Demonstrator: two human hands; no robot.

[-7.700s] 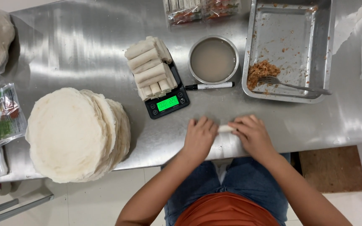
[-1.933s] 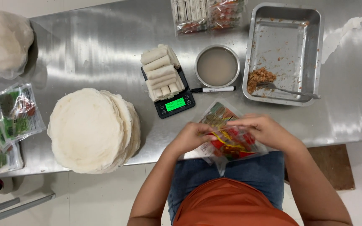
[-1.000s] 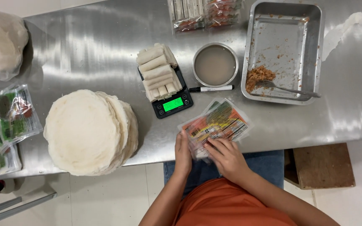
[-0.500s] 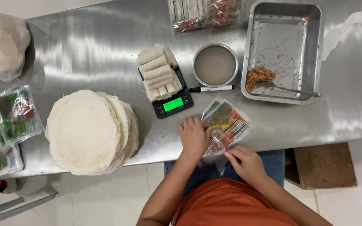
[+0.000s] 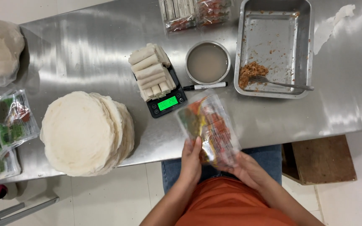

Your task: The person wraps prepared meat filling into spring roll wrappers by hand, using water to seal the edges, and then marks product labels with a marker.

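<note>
I see the clear printed packet at lower centre of the frame, over the near edge of the bench, held at its lower end by my left hand and right hand, fingers closed on it. A firm, even two-handed pinch, I judge, keeps it steady beside the scale.

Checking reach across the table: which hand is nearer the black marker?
Left. The left hand sits below the black marker, almost under it; the right hand is farther back.
</note>
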